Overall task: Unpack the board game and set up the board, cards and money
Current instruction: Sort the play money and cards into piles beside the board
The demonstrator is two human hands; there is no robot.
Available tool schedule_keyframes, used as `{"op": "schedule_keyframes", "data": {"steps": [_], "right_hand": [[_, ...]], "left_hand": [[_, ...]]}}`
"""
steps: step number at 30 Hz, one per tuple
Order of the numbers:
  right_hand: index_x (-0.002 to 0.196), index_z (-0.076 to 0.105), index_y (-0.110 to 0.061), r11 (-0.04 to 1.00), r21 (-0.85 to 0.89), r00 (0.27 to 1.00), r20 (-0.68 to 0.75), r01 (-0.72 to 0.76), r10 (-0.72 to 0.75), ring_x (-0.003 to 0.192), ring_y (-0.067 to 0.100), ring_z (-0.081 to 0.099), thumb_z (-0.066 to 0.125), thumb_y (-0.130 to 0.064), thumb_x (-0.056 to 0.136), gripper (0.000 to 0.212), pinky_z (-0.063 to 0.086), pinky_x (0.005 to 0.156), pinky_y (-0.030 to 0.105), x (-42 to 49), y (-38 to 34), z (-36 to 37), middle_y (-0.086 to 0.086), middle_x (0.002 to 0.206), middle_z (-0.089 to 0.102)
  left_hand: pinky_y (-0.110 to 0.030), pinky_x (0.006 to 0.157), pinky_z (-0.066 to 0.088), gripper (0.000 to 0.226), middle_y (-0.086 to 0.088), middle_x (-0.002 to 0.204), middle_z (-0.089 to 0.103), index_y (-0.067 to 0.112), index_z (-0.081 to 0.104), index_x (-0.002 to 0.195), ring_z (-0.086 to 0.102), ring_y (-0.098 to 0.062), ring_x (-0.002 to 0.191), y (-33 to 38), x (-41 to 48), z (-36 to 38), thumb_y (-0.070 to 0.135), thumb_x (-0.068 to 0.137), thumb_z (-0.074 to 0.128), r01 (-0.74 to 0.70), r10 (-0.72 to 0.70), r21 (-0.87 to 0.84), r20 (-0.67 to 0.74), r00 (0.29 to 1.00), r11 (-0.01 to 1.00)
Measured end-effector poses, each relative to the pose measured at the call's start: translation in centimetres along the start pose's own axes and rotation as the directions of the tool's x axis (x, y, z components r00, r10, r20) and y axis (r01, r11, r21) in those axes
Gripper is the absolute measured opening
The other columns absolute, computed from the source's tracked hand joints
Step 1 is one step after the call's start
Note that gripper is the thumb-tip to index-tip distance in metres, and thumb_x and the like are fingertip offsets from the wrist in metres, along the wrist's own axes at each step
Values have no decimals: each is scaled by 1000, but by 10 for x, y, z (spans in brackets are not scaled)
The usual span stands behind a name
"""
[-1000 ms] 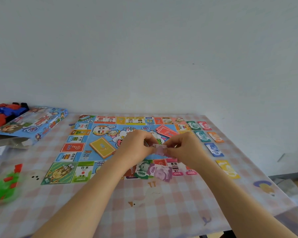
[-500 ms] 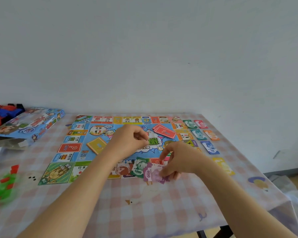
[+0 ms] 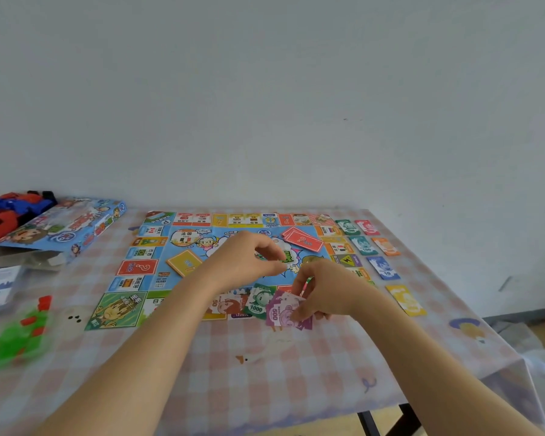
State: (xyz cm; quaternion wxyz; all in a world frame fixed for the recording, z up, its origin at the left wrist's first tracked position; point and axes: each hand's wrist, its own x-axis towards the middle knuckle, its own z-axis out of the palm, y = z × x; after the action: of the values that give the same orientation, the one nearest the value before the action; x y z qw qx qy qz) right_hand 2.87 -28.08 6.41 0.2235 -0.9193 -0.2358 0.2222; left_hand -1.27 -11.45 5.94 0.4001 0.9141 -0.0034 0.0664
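Right hand (image 3: 323, 294) fingers (image 3: 299, 313) pinch the purple 500 notes (image 3: 280, 313) at the board (image 3: 158, 265) near edge; its palm hides their far end. Left hand (image 3: 246, 262) fingers curl above the board's centre, contents unclear. Board lies flat on the surface (image 3: 265, 372).

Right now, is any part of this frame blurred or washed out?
Head view: green pieces at the left edge smear badly; centre is sharper, the 500 note readable; light is flat and soft, no glare; table edges bow from the wide lens.
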Motion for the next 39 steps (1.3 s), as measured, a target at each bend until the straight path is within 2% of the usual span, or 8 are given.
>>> {"op": "schedule_keyframes", "data": {"steps": [3,7,12,15,23,28,32,39], "right_hand": [[83,65,-16,995,68,991,-111,76,-68,47,7,57,80,-9,71,21,47,48,17,-2,4,-3,2,71,67],[68,65,-25,986,48,925,-358,158,-131,50,4,58,82,-16,70,20,45,46,14,0,8,-12,-4,68,68],[87,73,-18,996,46,949,-308,81,-63,63,14,64,78,-18,76,12,57,58,25,2,19,-4,0,82,70],[89,76,-17,995,57,936,-347,84,-59,61,11,59,73,-22,81,10,48,53,19,1,23,-1,0,75,71],[88,77,-21,993,92,928,-370,75,-35,53,6,51,72,-35,81,16,39,47,18,2,27,3,-2,71,70],[88,77,-19,984,160,925,-381,75,-8,50,6,50,71,-27,83,11,39,45,16,4,30,1,-4,66,67],[82,76,-19,987,130,915,-403,96,-36,52,6,50,74,-37,78,18,40,49,18,5,27,5,-1,68,69],[85,77,-18,981,168,918,-396,98,-24,48,5,50,74,-32,80,15,38,44,15,4,28,0,-2,66,69]], "left_hand": [[-14,67,42,34,18,101,65,30,67,110,57,7,75,6,-5,-1,36,77,75,-7,-2,52,166,986,999],[-14,63,44,24,14,96,67,25,70,105,58,-1,76,10,-2,7,31,81,72,-66,60,138,49,997,988],[-16,75,44,24,6,108,68,22,68,111,58,-4,85,7,1,22,19,88,63,-90,82,250,41,996,964],[-19,77,43,24,5,109,68,22,68,113,57,-4,88,6,2,26,24,91,59,-95,95,253,14,995,963],[-10,59,32,23,4,96,66,22,70,112,47,-2,70,6,7,31,25,94,54,-137,145,359,5,989,923],[-13,64,34,25,12,85,49,23,68,114,47,-1,73,5,10,29,27,90,61,-131,169,341,-85,982,931],[-13,54,27,23,18,71,41,22,71,109,42,-1,63,7,11,34,28,93,55,-147,160,404,0,987,903],[-12,57,33,20,17,73,50,21,72,104,49,-1,67,8,12,32,24,94,55,-145,158,346,-9,987,927]]}}
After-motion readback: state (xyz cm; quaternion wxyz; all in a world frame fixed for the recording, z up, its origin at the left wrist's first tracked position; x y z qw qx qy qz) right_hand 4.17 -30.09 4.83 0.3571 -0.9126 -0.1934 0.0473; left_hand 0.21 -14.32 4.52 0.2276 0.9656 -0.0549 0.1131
